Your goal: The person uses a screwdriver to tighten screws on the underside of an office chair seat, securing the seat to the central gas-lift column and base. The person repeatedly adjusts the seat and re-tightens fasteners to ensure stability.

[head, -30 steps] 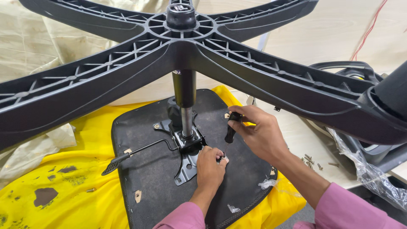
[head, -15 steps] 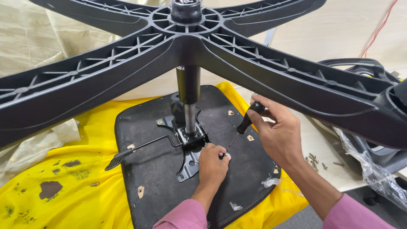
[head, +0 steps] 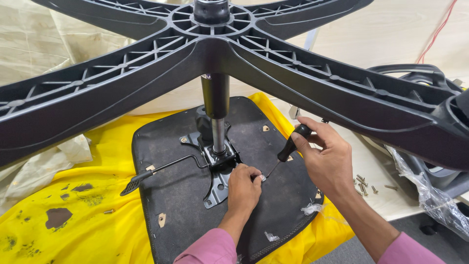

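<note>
Two hands work at one spot: your right hand (head: 328,159) is closed around the black handle of a screwdriver (head: 288,149), its tip angled down to a screw (head: 263,178) that your left hand (head: 244,187) pinches between fingertips. That screw sits at the edge of the metal mounting plate (head: 217,183) on the upturned black seat underside (head: 195,205), lying on yellow cloth (head: 73,230). Above, the star-shaped chair base (head: 215,44) spreads out. Loose screws (head: 364,185) lie on the table at your right.

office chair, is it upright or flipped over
Flipped over: the seat lies underside-up on the yellow cloth, and the star base sticks up toward the camera.
</note>
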